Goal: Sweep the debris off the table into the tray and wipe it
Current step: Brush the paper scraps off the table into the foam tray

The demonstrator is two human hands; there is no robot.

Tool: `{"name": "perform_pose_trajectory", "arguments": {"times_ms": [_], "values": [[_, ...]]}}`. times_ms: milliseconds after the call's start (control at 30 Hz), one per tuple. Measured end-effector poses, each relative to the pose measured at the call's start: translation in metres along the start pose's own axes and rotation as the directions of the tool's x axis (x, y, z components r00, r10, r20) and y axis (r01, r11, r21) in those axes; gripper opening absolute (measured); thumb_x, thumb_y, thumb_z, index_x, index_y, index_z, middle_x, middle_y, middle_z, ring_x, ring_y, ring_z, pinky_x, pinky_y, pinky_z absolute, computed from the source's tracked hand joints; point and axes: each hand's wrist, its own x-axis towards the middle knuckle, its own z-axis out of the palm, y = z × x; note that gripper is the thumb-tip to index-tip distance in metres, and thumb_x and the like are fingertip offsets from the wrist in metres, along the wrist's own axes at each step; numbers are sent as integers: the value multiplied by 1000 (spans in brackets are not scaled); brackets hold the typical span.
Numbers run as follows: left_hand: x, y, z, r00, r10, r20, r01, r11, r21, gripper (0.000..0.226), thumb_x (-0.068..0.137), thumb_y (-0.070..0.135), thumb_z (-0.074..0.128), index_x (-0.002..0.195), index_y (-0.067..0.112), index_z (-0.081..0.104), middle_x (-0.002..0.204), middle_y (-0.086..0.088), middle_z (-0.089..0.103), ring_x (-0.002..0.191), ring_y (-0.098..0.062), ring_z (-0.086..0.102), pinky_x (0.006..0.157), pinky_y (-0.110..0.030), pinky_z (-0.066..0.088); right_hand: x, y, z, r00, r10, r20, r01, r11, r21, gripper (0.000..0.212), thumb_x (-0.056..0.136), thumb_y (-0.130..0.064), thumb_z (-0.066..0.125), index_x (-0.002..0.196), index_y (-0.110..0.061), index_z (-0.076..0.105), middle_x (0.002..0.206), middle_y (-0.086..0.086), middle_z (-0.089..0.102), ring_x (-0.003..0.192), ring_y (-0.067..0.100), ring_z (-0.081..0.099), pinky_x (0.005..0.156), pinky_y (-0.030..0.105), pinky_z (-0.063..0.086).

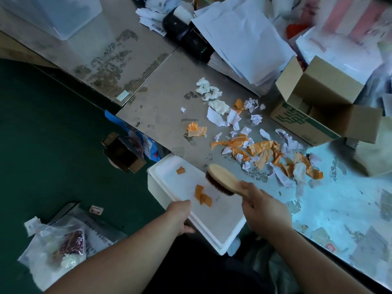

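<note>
A white foam tray [216, 228] is held level against the table's near edge, with my left hand [180, 217] gripping its near-left rim. A few orange paper scraps [203, 195] lie inside it. My right hand [265, 211] holds the handle of a wooden brush [222, 179] with dark bristles, its head over the tray's far rim. Torn orange and white paper debris [263, 151] is scattered across the worn grey table [161, 107] beyond the brush, with crumpled white tissue [209, 89] farther back.
An open cardboard box [318, 102] stands at the table's right. Stacks of loose white papers [244, 39] and a black device [191, 37] crowd the back. A clear plastic container [55, 13] sits far left. On the green floor lie a plastic bag [55, 247] and a small box [121, 153].
</note>
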Motion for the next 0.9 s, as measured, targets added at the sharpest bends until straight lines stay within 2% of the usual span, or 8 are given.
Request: {"name": "perform_pose_trajectory", "arguments": {"times_ms": [100,200,267,400,567,733,833,900], "values": [[-7,-1,7,1000,11,19,-10,999,-43,9,99,14,50,101,9,58,107,-14,58,106,-39,59,81,-59,61,15,11,-11,983,159,-93,-155,987,47,43,97,-35,46,135,-49,34,102,-4,69,71,23,59,58,34,47],[-6,-3,13,999,15,41,-12,997,-73,16,101,11,48,88,12,56,92,-11,61,83,-30,59,88,-60,57,17,26,-14,962,256,-97,-255,967,17,43,96,-33,44,136,-44,33,108,0,69,73,27,57,59,34,43],[-4,-4,16,999,18,40,-15,998,-63,17,101,10,48,87,11,57,90,-12,63,80,-30,59,89,-61,56,10,33,-10,956,288,-57,-287,958,17,43,96,-31,43,136,-43,33,106,1,68,73,28,58,59,35,47],[-2,-8,24,997,14,73,-9,998,-65,14,97,8,50,93,10,63,91,-14,71,91,-35,67,93,-66,54,-18,37,6,959,276,63,-277,961,19,40,98,-32,40,135,-47,33,98,-4,65,71,24,59,57,33,46],[-2,-11,33,998,3,61,-1,999,-43,10,98,10,51,94,10,59,94,-17,68,97,-40,67,87,-62,57,-46,34,22,970,173,171,-180,983,26,41,96,-36,41,133,-50,35,95,-9,64,73,19,61,60,34,51],[-3,-15,40,998,-3,60,6,999,-36,9,98,12,51,97,9,60,97,-18,68,98,-40,66,91,-65,55,-41,39,12,977,199,79,-209,967,143,39,97,-37,44,133,-49,38,87,-10,62,68,17,60,55,35,49],[-3,-17,43,999,-10,44,11,999,-44,8,98,11,52,96,8,60,96,-18,67,92,-38,65,90,-65,56,-20,45,-2,974,225,25,-226,957,182,36,100,-36,42,133,-48,36,91,-9,61,67,17,59,53,32,44],[-3,-19,45,999,-17,38,19,998,-54,6,98,10,53,97,7,59,96,-19,67,89,-38,66,90,-66,55,-5,48,-8,974,224,-15,-217,958,187,38,100,-34,42,135,-46,36,99,-4,65,70,22,61,58,35,48]]}}
